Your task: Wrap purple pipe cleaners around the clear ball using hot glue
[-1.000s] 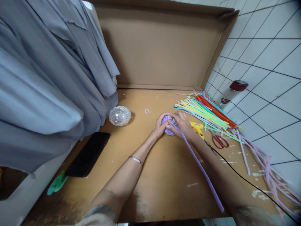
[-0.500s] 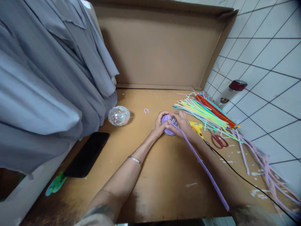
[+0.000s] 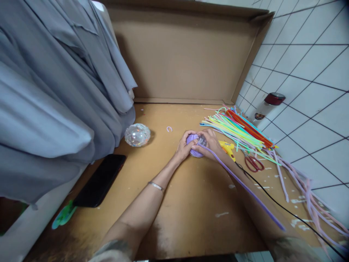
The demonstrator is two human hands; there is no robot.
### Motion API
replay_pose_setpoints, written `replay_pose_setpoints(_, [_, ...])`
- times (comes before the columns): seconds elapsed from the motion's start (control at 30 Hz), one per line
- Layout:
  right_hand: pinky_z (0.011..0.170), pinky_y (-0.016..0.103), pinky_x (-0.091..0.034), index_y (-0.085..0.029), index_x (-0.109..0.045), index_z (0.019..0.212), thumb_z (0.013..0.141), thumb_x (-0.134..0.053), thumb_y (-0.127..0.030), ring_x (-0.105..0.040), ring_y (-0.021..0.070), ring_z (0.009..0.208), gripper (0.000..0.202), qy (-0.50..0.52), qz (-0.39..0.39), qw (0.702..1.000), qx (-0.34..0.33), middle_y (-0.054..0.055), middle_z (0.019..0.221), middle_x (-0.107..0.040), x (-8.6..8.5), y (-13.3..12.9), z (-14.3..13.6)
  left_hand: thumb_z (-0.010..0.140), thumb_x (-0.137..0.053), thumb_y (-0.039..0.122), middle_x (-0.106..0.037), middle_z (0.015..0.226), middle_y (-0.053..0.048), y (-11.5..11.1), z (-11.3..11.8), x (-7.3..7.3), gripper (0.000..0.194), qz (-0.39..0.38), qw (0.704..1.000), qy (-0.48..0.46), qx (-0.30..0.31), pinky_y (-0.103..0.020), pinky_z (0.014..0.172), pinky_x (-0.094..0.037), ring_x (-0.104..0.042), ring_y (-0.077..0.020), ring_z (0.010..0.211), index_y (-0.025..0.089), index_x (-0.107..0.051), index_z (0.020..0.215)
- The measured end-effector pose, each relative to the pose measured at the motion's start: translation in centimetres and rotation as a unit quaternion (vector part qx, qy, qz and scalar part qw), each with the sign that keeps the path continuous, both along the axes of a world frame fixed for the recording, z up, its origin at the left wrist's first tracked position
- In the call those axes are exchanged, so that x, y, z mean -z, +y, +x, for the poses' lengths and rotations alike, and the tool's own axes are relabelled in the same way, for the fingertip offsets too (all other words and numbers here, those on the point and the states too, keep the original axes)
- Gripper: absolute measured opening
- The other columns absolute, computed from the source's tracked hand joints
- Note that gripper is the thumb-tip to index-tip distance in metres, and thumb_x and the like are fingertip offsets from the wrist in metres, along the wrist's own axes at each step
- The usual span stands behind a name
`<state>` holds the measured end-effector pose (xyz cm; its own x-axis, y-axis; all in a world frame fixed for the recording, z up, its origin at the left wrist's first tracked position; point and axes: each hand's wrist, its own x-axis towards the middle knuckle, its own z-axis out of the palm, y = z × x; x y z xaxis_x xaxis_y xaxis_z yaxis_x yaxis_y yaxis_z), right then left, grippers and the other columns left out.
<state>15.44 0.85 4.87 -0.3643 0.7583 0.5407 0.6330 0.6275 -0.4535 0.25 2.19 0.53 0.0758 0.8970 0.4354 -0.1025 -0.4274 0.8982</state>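
Note:
Between both hands, over the middle of the table, is a small rounded clear piece (image 3: 202, 140) partly wrapped in coils of purple pipe cleaner (image 3: 192, 138). My left hand (image 3: 185, 145) is closed round its left side, thumb pressing on the coils. My right hand (image 3: 211, 143) grips the other side and pinches the pipe cleaner where it leaves the coils. Its long loose tail (image 3: 245, 186) runs down to the right over my right forearm. Fingers hide much of the wrapped piece.
A faceted clear ball (image 3: 137, 135) and black phone (image 3: 100, 181) lie left. Rightward are a yellow glue gun (image 3: 227, 148) with black cord, red-handled scissors (image 3: 254, 163), coloured pipe cleaners (image 3: 240, 128) and a lidded bottle (image 3: 268, 107). Cardboard (image 3: 180, 51) stands behind; grey cloth (image 3: 68, 91) hangs left.
The loose tail of the purple pipe cleaner has swung to the right and lies further across my right forearm. Both hands keep nearly the same grip on the wrapped piece.

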Motion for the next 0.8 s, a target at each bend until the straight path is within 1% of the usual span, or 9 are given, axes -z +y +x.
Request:
replay_pose_setpoints(0.07, [0.088, 0.047, -0.044, -0.020, -0.057, 0.112, 0.075, -0.061, -0.062, -0.052, 0.0303, 0.101, 0.056, 0.005, -0.002, 1.000, 0.003, 0.012, 0.105, -0.055, 0.04, -0.02, -0.02, 0.075, -0.060, 0.036, -0.063, 0.107, -0.005, 0.05, 0.02, 0.09, 0.029, -0.001, 1.000, 0.000, 0.001, -0.035, 0.101, -0.042, -0.058, -0.0217, 0.107, 0.020, -0.056, 0.099])
replay_pose_setpoints(0.17, [0.087, 0.048, -0.045, -0.017, -0.053, 0.120, 0.073, -0.061, -0.063, -0.053, 0.0307, 0.100, 0.066, 0.016, -0.005, 1.000, 0.010, 0.014, 0.107, -0.056, 0.09, 0.01, -0.06, 0.075, -0.060, 0.038, -0.063, 0.110, -0.006, 0.14, 0.05, 0.25, 0.031, -0.007, 1.000, -0.002, 0.008, -0.036, 0.101, -0.043, -0.058, -0.0221, 0.108, 0.019, -0.055, 0.100])
replay_pose_setpoints(0.27, [0.089, 0.049, -0.044, -0.015, -0.050, 0.126, 0.074, -0.059, -0.065, -0.053, 0.0312, 0.100, 0.073, 0.000, -0.003, 1.000, 0.021, 0.015, 0.108, -0.056, 0.09, 0.08, -0.08, 0.075, -0.060, 0.038, -0.062, 0.111, -0.007, 0.16, 0.06, 0.33, 0.032, -0.010, 1.000, -0.008, 0.018, -0.036, 0.102, -0.042, -0.057, -0.0226, 0.110, 0.019, -0.054, 0.100])
replay_pose_setpoints(0.4, [0.091, 0.048, -0.044, -0.018, -0.055, 0.124, 0.077, -0.057, -0.063, -0.052, 0.0305, 0.104, 0.065, -0.035, 0.000, 0.999, 0.012, 0.014, 0.109, -0.054, -0.04, -0.03, -0.02, 0.074, -0.060, 0.035, -0.061, 0.109, -0.006, 0.12, 0.06, 0.28, 0.030, -0.005, 1.000, -0.014, 0.012, -0.036, 0.102, -0.041, -0.057, -0.0222, 0.108, 0.019, -0.053, 0.099])
replay_pose_setpoints(0.5, [0.092, 0.048, -0.044, -0.018, -0.058, 0.120, 0.077, -0.059, -0.062, -0.051, 0.0302, 0.105, 0.061, -0.023, 0.001, 1.000, 0.001, 0.013, 0.109, -0.052, -0.07, -0.20, 0.03, 0.073, -0.060, 0.034, -0.061, 0.108, -0.006, 0.14, 0.06, 0.25, 0.030, 0.000, 1.000, -0.024, 0.016, -0.037, 0.102, -0.041, -0.057, -0.0216, 0.107, 0.020, -0.053, 0.098])
replay_pose_setpoints(0.67, [0.093, 0.046, -0.045, -0.016, -0.060, 0.119, 0.076, -0.062, -0.060, -0.051, 0.0299, 0.106, 0.062, -0.002, -0.002, 1.000, -0.002, 0.014, 0.109, -0.049, 0.06, -0.21, 0.04, 0.073, -0.061, 0.034, -0.061, 0.106, -0.005, 0.29, 0.07, 0.41, 0.030, -0.001, 0.999, -0.032, 0.018, -0.037, 0.100, -0.042, -0.057, -0.0213, 0.105, 0.020, -0.054, 0.098])
replay_pose_setpoints(0.8, [0.093, 0.048, -0.045, -0.020, -0.060, 0.119, 0.075, -0.063, -0.061, -0.051, 0.0303, 0.106, 0.060, -0.001, -0.007, 1.000, 0.001, 0.012, 0.109, -0.050, 0.09, -0.18, 0.01, 0.075, -0.061, 0.035, -0.062, 0.107, -0.005, 0.32, 0.06, 0.52, 0.030, -0.002, 1.000, -0.024, 0.014, -0.035, 0.100, -0.043, -0.057, -0.0212, 0.105, 0.020, -0.056, 0.100])
